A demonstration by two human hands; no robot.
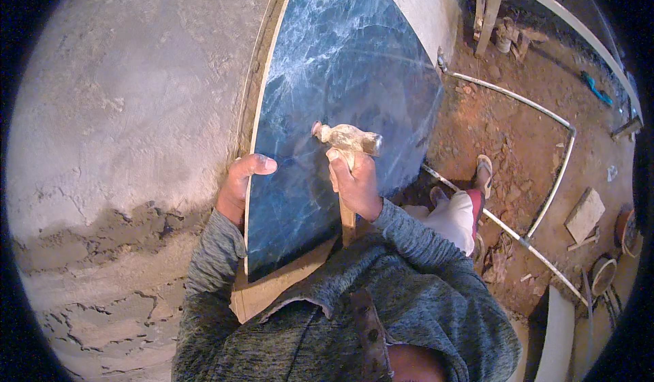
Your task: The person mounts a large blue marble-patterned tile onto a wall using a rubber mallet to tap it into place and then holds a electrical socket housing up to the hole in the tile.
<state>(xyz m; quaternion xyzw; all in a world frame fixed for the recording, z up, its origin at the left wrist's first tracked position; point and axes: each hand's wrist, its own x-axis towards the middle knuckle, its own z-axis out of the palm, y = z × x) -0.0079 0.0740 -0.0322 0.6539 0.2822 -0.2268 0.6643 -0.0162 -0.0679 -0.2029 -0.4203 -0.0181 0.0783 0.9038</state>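
Observation:
A large blue marbled tile (344,62) stands against the plastered wall (116,109), with a pale edge along its left side. My left hand (242,181) grips that left edge, thumb on the face and the other fingers hidden behind. My right hand (354,184) is closed round a hammer (347,138) high on its wooden handle, with the metal head over the tile's face. Whether the head touches the tile, I cannot tell. A tan board (276,283) shows below the tile.
White pipes (507,89) run across the reddish dirt floor (524,157) at right, past my sandalled foot (484,177). A wooden frame (490,14), a teal object (596,87), a stone slab (584,215) and round pans (603,275) lie or stand farther right. Rough mortar (102,232) bands the lower wall.

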